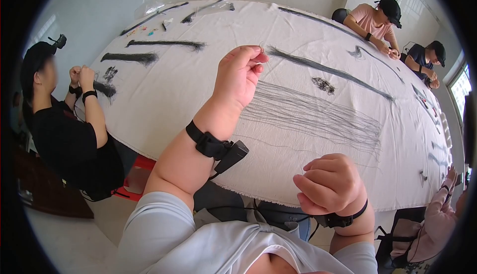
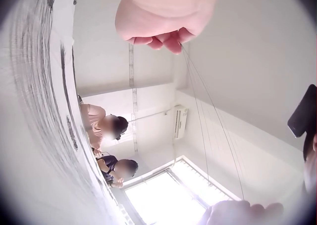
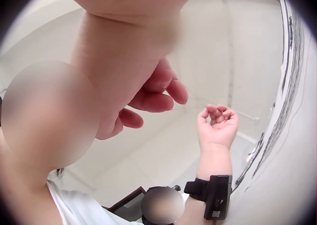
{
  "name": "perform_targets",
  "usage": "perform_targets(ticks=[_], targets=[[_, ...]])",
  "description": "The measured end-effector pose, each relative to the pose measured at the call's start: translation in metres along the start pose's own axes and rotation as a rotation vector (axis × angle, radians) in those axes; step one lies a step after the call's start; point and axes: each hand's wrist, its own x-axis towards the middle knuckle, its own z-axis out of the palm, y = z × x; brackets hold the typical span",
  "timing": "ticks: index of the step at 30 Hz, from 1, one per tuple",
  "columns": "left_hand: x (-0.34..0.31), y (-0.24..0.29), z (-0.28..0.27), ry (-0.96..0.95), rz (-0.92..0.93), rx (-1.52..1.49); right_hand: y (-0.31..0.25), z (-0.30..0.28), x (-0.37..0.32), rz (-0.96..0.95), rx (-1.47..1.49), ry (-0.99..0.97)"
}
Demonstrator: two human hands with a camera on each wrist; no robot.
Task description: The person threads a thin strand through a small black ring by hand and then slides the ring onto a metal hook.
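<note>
My left hand (image 1: 238, 73) is raised over the table, thumb and fingertips pinching the end of a few thin hair strands. In the left wrist view these hair strands (image 2: 221, 120) run taut from the left fingers down to my right hand (image 2: 242, 214). Lower and closer to my body in the head view, the right hand (image 1: 330, 184) has its fingers curled around the other end. The right wrist view shows its fingertips close together, with a fine strand at them. Below the hands, a wide layer of loose dark hair (image 1: 310, 112) lies spread on the white cloth (image 1: 278, 174).
A long hair bundle (image 1: 328, 68) lies beyond the spread strands, near a tangled dark clump (image 1: 324, 85). Shorter bundles (image 1: 130, 57) lie at the left. Other people sit around the table, one person (image 1: 64, 120) at the left. A red stool (image 1: 136, 177) stands below the table edge.
</note>
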Motion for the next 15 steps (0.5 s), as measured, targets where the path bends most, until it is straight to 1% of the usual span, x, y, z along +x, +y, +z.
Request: perform_targets(ticks=[3, 5, 8, 11, 15], targets=[[-0.006, 0.001, 0.008, 0.014, 0.071, 0.065, 0.003, 0.008, 0.001, 0.059, 0.067, -0.06], [-0.007, 0.002, 0.008, -0.042, 0.127, 0.142, 0.002, 0.01, 0.003, 0.083, 0.074, -0.131], [-0.007, 0.002, 0.007, -0.096, 0.167, 0.197, 0.004, 0.014, 0.004, -0.026, -0.036, -0.038], [-0.008, 0.001, 0.008, -0.095, 0.164, 0.199, -0.002, 0.002, 0.004, 0.052, 0.039, -0.146], [-0.009, -0.001, 0.009, -0.107, 0.144, 0.19, 0.0, 0.001, 0.005, -0.011, -0.053, -0.064]])
